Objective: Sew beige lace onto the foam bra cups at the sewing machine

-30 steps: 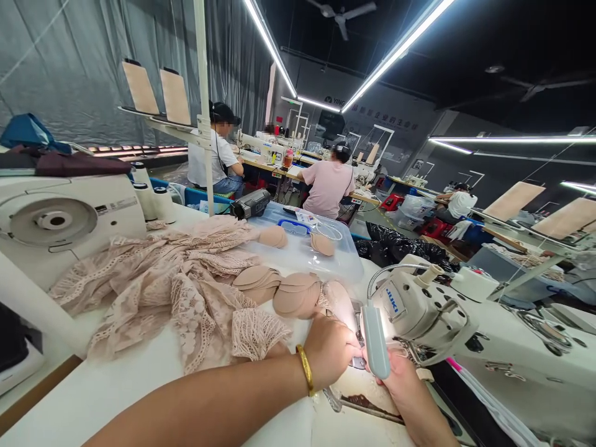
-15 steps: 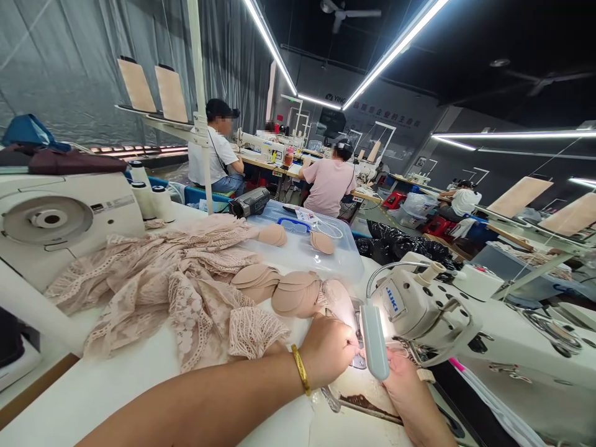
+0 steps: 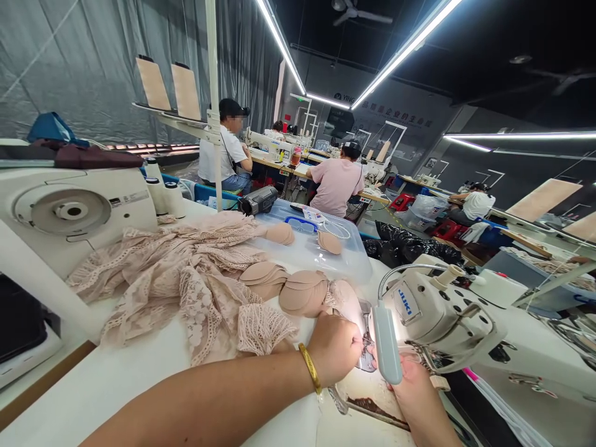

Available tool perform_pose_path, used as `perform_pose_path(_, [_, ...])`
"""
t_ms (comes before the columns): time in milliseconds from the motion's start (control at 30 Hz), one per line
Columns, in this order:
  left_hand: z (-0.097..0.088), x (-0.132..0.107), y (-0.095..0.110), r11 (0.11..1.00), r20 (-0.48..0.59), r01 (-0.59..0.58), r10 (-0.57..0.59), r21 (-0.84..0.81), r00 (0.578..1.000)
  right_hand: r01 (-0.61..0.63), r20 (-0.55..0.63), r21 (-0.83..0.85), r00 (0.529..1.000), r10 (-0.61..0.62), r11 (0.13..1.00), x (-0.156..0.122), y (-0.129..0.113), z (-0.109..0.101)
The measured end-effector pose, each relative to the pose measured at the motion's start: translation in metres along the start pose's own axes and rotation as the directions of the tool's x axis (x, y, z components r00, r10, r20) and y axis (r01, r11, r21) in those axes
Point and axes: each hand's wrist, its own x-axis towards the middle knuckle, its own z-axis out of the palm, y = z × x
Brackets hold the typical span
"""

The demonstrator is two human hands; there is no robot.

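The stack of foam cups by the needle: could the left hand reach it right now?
Probably yes: the left hand rests just below the stack of foam cups, with nothing standing between them.

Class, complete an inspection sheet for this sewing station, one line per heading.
Surface: white table, brightly lit at the needle.
Job's things: lace-covered cup at the sewing machine; foam cups stacked beside it.
Clutter: lace fabric heap, clear box, camcorder, thread cones.
Hands: left hand curled on the lace-covered cup; right hand partly hidden behind the lamp, grip unclear.
Cables: nothing seen.
Surroundings: other people sewing at benches; black bags behind the table.
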Motion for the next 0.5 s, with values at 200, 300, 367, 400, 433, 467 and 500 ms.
perform_pose_path(200, [-0.0003, 0.0, 0.001, 1.0, 0.005, -0.008, 0.008, 0.007, 1.0, -0.055, -0.034, 0.079, 0.998, 0.058, 0.995, 0.0013, -0.0035, 0.0025])
perform_pose_path(300, [-0.0004, -0.0002, 0.0009, 1.0, 0.004, -0.009, 0.009, 0.005, 1.0, -0.06, -0.035, 0.121, 0.997, 0.065, 0.991, 0.0033, -0.0035, 0.0053])
perform_pose_path(367, [0.0004, -0.0002, 0.0005, 1.0, 0.001, -0.008, 0.008, 0.005, 1.0, -0.054, -0.035, 0.142, 0.998, 0.06, 0.988, 0.0029, -0.0045, 0.0054])
perform_pose_path(400, [0.001, -0.0002, 0.0001, 1.0, 0.0, -0.009, 0.009, 0.004, 1.0, -0.048, -0.036, 0.151, 0.998, 0.054, 0.987, 0.0021, -0.0053, 0.005])
perform_pose_path(433, [0.0017, -0.0002, -0.0002, 1.0, -0.001, -0.01, 0.01, 0.003, 1.0, -0.041, -0.038, 0.159, 0.998, 0.047, 0.986, 0.001, -0.0064, 0.0044])
perform_pose_path(467, [0.0024, -0.0002, -0.0006, 1.0, -0.001, -0.011, 0.011, 0.001, 1.0, -0.028, -0.042, 0.165, 0.998, 0.035, 0.986, -0.0005, -0.0077, 0.0037])
perform_pose_path(500, [0.003, -0.0002, -0.001, 1.0, -0.001, -0.014, 0.014, -0.001, 1.0, -0.016, -0.047, 0.17, 0.999, 0.025, 0.985, -0.002, -0.009, 0.0031])
